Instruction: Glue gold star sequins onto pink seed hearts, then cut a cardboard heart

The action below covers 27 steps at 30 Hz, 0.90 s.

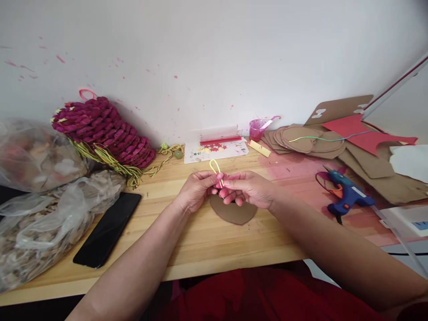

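Note:
Between my two hands a thin yellow cord [214,165] is pinched, its loop standing up above the fingertips. My left hand [199,189] grips the cord at the loop's base with thumb and forefinger. Close against it, my right hand [249,189] pinches the cord's lower part, the other fingers curled. The cord's ends are hidden by the fingers. Under the hands a rounded brown cardboard piece [234,214] with a pointed lower edge lies flat on the wooden table; its upper part is covered by my hands.
A black phone [107,229] and plastic bags [60,214] lie left, below a stack of magenta pieces [113,129]. A white sheet with small stars [230,154] and a pink cup [257,129] stand behind. At right are cardboard shapes [294,138] and a blue glue gun [349,191].

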Tool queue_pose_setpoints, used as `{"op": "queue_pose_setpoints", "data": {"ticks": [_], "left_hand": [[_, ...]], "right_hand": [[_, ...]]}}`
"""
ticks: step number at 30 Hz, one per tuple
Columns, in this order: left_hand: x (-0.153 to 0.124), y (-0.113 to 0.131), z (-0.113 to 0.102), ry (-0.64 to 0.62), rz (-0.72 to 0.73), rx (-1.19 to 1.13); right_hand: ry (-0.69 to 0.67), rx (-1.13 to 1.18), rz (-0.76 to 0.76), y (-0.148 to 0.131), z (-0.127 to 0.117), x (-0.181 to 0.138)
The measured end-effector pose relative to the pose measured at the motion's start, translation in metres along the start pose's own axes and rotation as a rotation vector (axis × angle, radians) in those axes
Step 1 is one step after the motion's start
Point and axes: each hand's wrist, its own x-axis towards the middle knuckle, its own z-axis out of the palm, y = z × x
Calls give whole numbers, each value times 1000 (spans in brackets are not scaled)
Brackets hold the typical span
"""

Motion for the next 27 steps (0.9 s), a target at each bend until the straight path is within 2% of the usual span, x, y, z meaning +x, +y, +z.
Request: {"op": "queue_pose_setpoints", "data": {"ticks": [27], "left_hand": [[0,-1,0,11,28,58]], "right_hand": [[64,25,44,3,3,4]]}}
